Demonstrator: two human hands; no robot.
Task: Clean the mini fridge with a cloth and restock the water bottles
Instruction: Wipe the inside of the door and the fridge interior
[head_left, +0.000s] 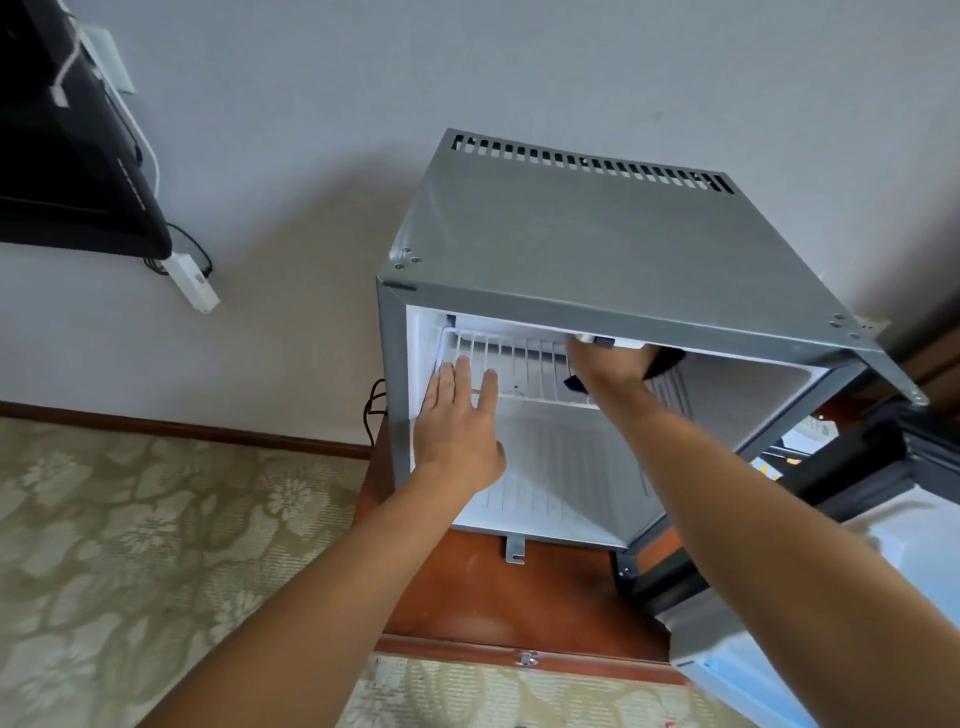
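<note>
Bare left hand (457, 431) touches white wire shelf (514, 364).

A plain pale wall (322, 104) meets a dark wooden skirting board (182, 431). The floor carries a beige floral-patterned carpet (130, 545). A black wall-mounted screen (62, 156) occupies the upper left, with a white adapter (192, 283) hanging below it.

Black TV (62, 156) on wall upper left, white adapter box (191, 283) dangling off its lower corner with cables. Floral carpet (130, 545) lower left, dark wood baseboard (208, 431) along wall.
</note>
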